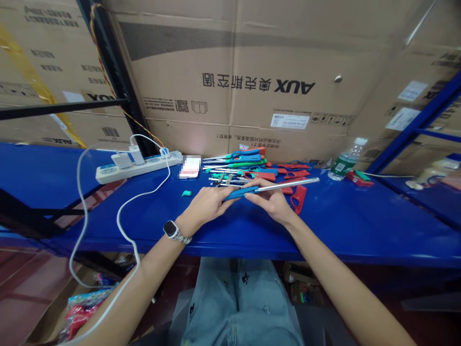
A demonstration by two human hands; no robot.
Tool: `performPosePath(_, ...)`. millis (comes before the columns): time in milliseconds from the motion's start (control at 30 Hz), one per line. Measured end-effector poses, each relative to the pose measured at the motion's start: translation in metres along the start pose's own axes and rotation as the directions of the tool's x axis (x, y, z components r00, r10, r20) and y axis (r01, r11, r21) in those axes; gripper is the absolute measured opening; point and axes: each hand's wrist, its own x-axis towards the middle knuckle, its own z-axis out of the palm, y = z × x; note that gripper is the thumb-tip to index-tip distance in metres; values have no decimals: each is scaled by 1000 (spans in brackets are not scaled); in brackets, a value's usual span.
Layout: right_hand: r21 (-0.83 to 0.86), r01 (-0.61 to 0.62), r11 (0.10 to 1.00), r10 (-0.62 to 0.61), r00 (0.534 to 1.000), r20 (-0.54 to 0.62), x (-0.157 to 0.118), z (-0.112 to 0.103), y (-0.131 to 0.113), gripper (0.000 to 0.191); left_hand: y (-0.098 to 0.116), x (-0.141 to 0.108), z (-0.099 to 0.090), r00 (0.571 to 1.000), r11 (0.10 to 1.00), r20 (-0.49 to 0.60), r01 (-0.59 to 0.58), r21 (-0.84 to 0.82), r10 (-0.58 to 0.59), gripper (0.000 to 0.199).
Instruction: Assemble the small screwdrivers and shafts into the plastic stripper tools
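So my spot is a glossy blue tabletop (230, 235) on metal shelving. Far left there's a carton with yellow tape (27, 62) down it, then a black post (115, 67), and in front of that a white power strip (147, 166) with chargers plugged in and a white cable (118, 218) looping down past my forearm. Next comes a tiny green piece (187, 193) lying on its own, then my left hand (205, 206), pinching the back of a blue lighter (258, 189) by its handle. That lighter's up over the middle of the table, in front of a messy heap of lighters (248, 166), with a big AUX carton (216, 48) as the back wall, print upside down. My right hand (272, 204) is closed round it near where blue meets the metal tube, which pokes out to the right. Further right: a bottle (344, 166) with a green label, then a sloping blue post (410, 129)

Hard to make out: bags at lower left (81, 312), partly behind the cable, cut off at the bottom; a pixelated card (190, 166); most of the handle, covered by my fingers; the heap's near edge, behind my hands; a blurry jar (437, 173) far right
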Motion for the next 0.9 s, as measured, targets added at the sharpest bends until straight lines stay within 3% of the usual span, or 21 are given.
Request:
performPosePath(267, 48, -24, 999, 28, 996, -85, -2, 5, 10, 30, 2, -1, -2, 1000, 1000, -16, 19, 13, -19, 35)
performPosePath(367, 28, -32, 999, 34, 997, -76, -1, 11, 17, 28, 7, 0, 1, 998, 986, -23, 48, -157, -52, 29)
performPosePath(467, 57, -18, 998, 25, 992, -127, 4, 19, 17, 32, 18, 4, 7, 995, 909, -22, 80, -409, -97, 35)
performPosePath(533, 126, -42, 991, 61, 987, -152, 7, 23, 14, 36, 27, 7, 11, 993, 865, -5, 99, -491, -117, 40)
performPosePath(600, 165, -62, 984, 89, 983, -158, 10, 26, 10, 38, 34, 11, 15, 988, 886, 17, 145, -441, -153, 44)
performPosePath(700, 108, -50, 993, 64, 989, -134, 12, 25, 7, 37, 40, 15, 19, 984, 960, 8, 175, -217, -178, 47)
performPosePath(800, -35, -19, 999, 15, 994, -107, 11, 19, 7, 31, 42, 14, 17, 991, 988, 2, 131, -84, -131, 49)
performPosePath(900, -272, 90, 958, -106, 993, -46, 9, 9, 6, 25, 41, 5, 12, 993, 993, 20, 113, -29, -113, 48)
